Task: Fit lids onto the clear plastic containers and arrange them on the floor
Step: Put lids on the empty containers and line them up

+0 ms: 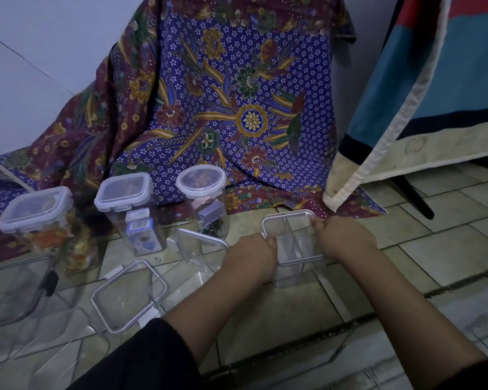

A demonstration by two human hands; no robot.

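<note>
Both grips clamped on the lid [290,237]: left hand [254,256] at its near-left edge, right hand [340,235] at the far-right corner. Sits right on the clear container [292,270], on the floor [448,243], directly under both palms. Looks ready to press down. Three lidded ones lined up far left.

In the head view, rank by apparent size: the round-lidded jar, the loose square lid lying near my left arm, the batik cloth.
1. batik cloth
2. and 3. loose square lid and round-lidded jar look alike; the lid lies nearer the camera, so no ranking.
</note>
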